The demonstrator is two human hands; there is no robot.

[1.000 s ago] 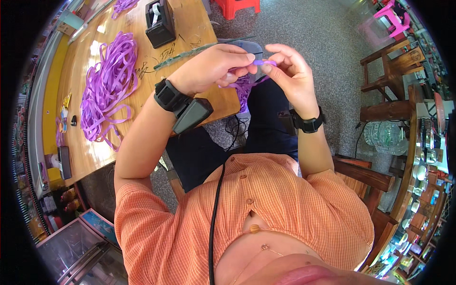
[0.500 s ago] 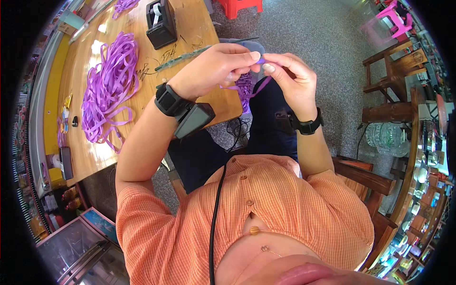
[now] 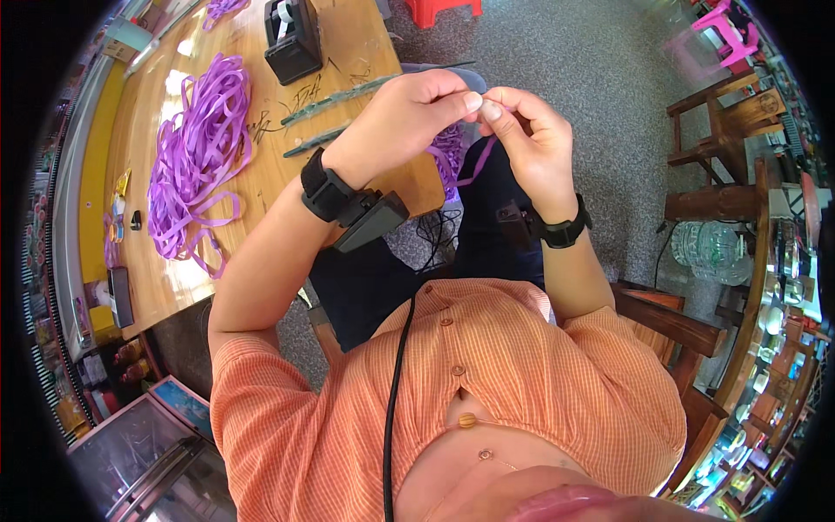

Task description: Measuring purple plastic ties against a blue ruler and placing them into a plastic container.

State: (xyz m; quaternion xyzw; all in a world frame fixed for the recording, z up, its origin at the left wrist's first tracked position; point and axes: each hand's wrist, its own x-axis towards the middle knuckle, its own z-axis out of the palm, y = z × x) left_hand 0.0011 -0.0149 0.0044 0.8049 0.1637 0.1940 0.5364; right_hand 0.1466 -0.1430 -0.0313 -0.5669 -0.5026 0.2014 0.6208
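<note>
Over the table's right edge, my left hand [image 3: 404,113] and my right hand [image 3: 532,143] meet fingertip to fingertip. Both are closed in a pinch on a narrow purple ribbon [image 3: 476,170]. One length of it hangs in a loop below the fingers, while the pinched part is mostly hidden. Beneath my hands, more purple ribbon [image 3: 450,143] lies bunched by a pale plastic container [image 3: 474,80], partly covered by my left hand. Two thin green rods [image 3: 335,103] lie on the table beside my left wrist.
A large heap of purple ribbon [image 3: 198,161] covers the left of the wooden table [image 3: 274,187]. A black tape dispenser [image 3: 292,52] stands at the back. Dark cut scraps lie near the rods. To the right are wooden chairs [image 3: 722,130] and a clear plastic bottle [image 3: 711,252].
My left hand has turned slightly and shifted right, uncovering the second green rod. The purple piece visible between my fingertips is now hidden. My right hand has moved slightly left and up.
</note>
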